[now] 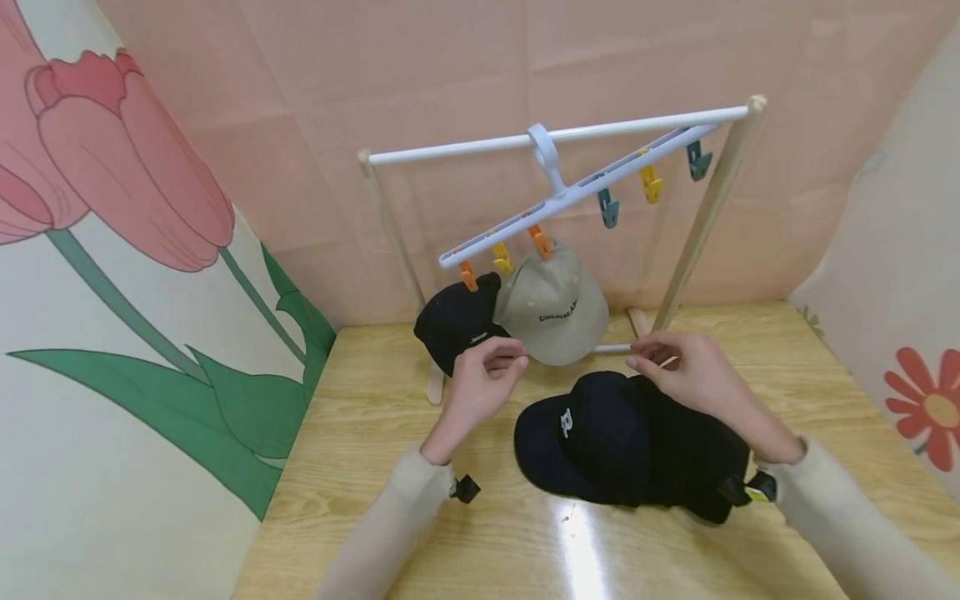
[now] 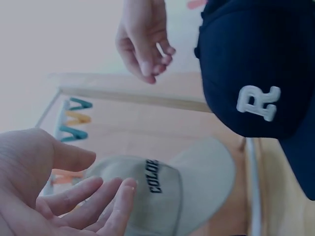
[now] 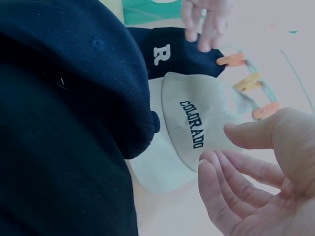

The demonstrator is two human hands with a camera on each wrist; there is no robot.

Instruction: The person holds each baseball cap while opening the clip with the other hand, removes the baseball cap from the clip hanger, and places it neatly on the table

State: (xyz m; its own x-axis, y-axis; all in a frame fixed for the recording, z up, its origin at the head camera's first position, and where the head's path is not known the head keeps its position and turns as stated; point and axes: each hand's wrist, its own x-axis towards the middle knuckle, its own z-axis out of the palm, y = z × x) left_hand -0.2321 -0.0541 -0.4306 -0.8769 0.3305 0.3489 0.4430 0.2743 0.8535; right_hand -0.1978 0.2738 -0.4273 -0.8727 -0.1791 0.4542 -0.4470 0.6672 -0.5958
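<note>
My left hand [image 1: 486,383] hovers in front of the hanging caps, fingers loosely bent and holding nothing. To its right, my right hand [image 1: 693,371] is above the dark caps on the table, thumb apart from the fingers in the right wrist view. A navy cap [image 1: 607,442] with a white R lies on the table, brim left; a black cap [image 1: 705,458] lies against its right side. A beige cap [image 1: 558,308] lettered COLORADO hangs from an orange clip [image 1: 540,242]. Left of it a dark cap [image 1: 453,321] hangs from another orange clip [image 1: 468,276].
A tilted pale clip hanger [image 1: 585,196] hooks over the white bar [image 1: 465,147] of a wooden-legged rack. Yellow and teal clips [image 1: 608,208] hang along it without caps. The wooden table [image 1: 352,500] meets flower-printed cloth at the left and right.
</note>
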